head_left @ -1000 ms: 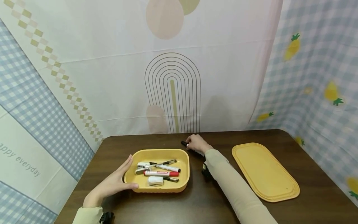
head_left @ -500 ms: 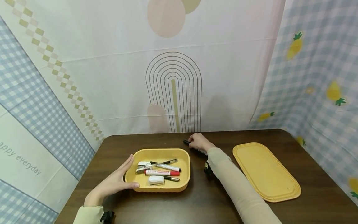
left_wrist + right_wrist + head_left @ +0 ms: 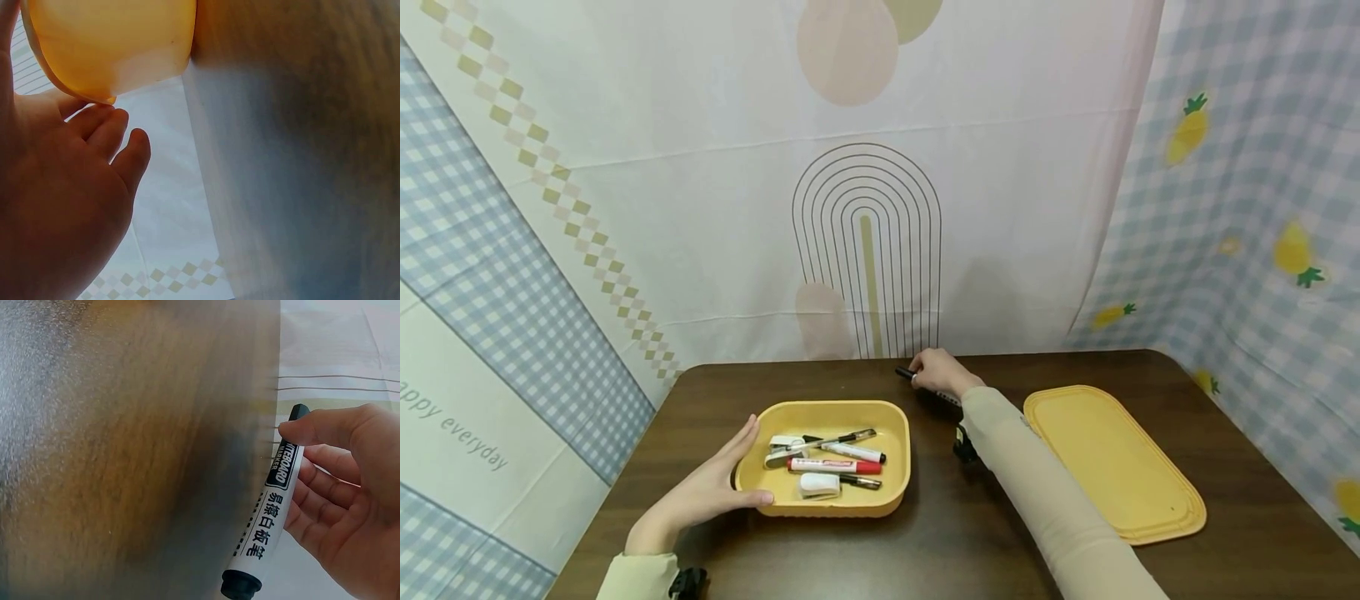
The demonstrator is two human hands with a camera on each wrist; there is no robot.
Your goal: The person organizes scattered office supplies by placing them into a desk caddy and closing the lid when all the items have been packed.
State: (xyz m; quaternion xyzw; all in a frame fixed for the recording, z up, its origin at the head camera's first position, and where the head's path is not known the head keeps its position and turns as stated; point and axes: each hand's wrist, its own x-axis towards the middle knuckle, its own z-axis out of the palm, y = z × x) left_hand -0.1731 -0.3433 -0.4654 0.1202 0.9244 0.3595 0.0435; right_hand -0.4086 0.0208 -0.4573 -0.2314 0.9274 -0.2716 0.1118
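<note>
My right hand [image 3: 942, 371] pinches a whiteboard marker [image 3: 265, 512] between thumb and fingers, close over the far part of the table. The marker has a white barrel and black ends, with one dark end pointing left in the head view. At the left end of a shallow yellow box [image 3: 891, 433], my left hand [image 3: 715, 487] grips the rim, thumb in front and fingers behind. Inside lie a red marker [image 3: 831, 467], a white marker with a black cap [image 3: 854, 452], a clear pen [image 3: 842, 437] and a white stapler-like item [image 3: 817, 485].
A flat yellow lid [image 3: 1112, 458] lies on the dark wooden table [image 3: 865, 558] to the right, beside the right sleeve [image 3: 1037, 492]. A black-tipped pen [image 3: 861, 482] also sits in the box. Patterned cloth [image 3: 730, 208] hangs right behind the table's far edge.
My right hand has shifted slightly away and to the right, carrying the marker. The left hand keeps its hold on the box.
</note>
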